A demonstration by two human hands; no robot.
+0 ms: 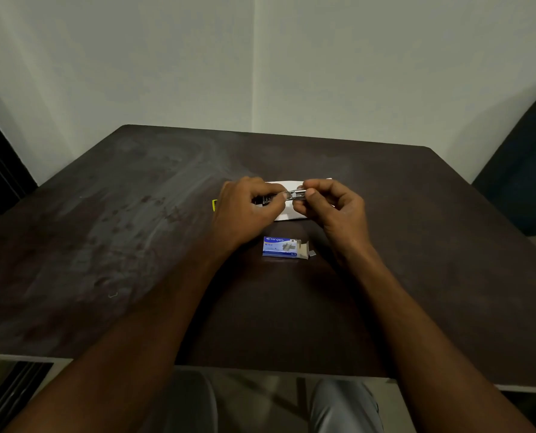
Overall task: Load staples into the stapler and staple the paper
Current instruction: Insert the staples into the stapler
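My left hand [248,207] grips a small stapler [293,194] above the middle of the table; only its shiny metal channel and a dark bit of body show between the hands. My right hand [329,204] pinches the metal end of the stapler with thumb and fingers. Whether a staple strip sits in those fingers cannot be told. A white sheet of paper [287,214] lies flat under both hands, mostly covered. Nearer me lies a blue staple box [280,246], its right flap open, with a small staple strip [312,253] beside the opening.
The dark brown table [135,229] has a scuffed, dusty left half. A yellow-green object [214,205] peeks out left of my left hand. One loose staple [113,295] lies at the front left. A dark seat [522,182] stands at the right; walls close behind.
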